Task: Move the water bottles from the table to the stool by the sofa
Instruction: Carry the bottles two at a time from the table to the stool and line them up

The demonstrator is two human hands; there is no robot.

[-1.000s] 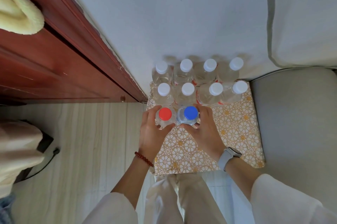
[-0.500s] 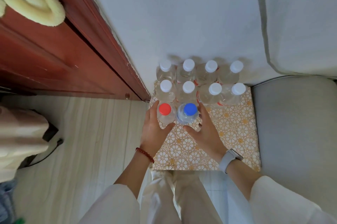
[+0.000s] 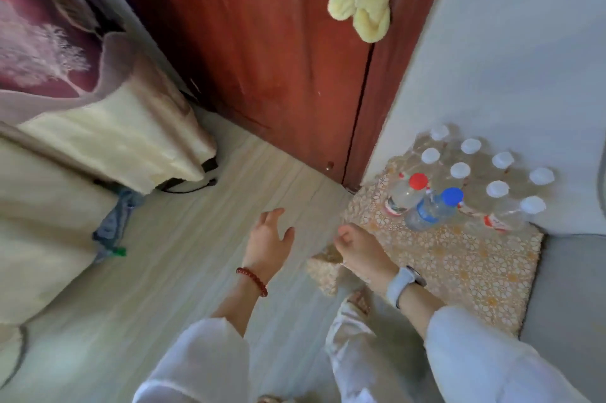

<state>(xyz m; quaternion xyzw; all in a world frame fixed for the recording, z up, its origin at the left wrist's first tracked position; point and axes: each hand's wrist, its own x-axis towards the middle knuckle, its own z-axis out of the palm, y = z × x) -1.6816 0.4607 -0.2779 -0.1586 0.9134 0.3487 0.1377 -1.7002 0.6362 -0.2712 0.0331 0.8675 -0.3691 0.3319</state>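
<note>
In the head view, ten water bottles (image 3: 472, 179) stand clustered on the patterned stool (image 3: 459, 258) against the wall, the red-capped bottle (image 3: 408, 192) and blue-capped bottle (image 3: 433, 209) in front. The left hand (image 3: 269, 238) hangs empty over the floor (image 3: 183, 238), fingers spread apart. The right hand (image 3: 357, 248) hovers at the stool's near corner, fingers loosely curled, holding nothing. A yellow cloth (image 3: 364, 2) hangs on the wooden door (image 3: 262, 41).

A home: wooden door (image 3: 262, 41), sofa (image 3: 567, 271), draped table (image 3: 98, 140).
</note>
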